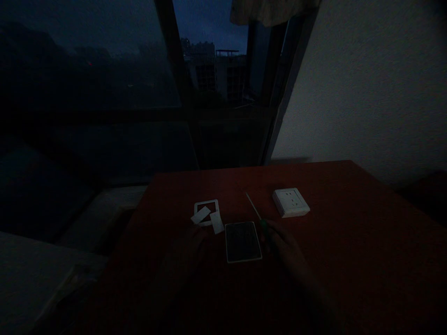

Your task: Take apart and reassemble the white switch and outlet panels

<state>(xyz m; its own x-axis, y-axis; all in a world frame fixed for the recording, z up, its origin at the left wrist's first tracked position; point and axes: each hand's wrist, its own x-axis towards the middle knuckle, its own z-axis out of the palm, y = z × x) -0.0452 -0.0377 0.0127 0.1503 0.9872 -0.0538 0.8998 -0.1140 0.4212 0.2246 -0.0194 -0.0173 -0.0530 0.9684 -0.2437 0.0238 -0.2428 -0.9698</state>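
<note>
My right hand (283, 244) is closed around the green handle of a screwdriver (254, 206), whose thin shaft points up and to the left over the table. Just left of that hand lies a square dark panel with a pale rim (243, 243), flat on the wood. My left hand (193, 242) is low over the table, close to a white square frame (206, 202). Two small white rectangular plates (200, 215) lie on and beside this frame. In the dim light the left hand's fingers are too dark to make out.
A white wall socket in a box (291, 203) stands on the right of the reddish wooden table (349, 209). Behind the table are a dark-framed window (188, 111) and, to the right, a pale wall (363, 88). The room is very dark.
</note>
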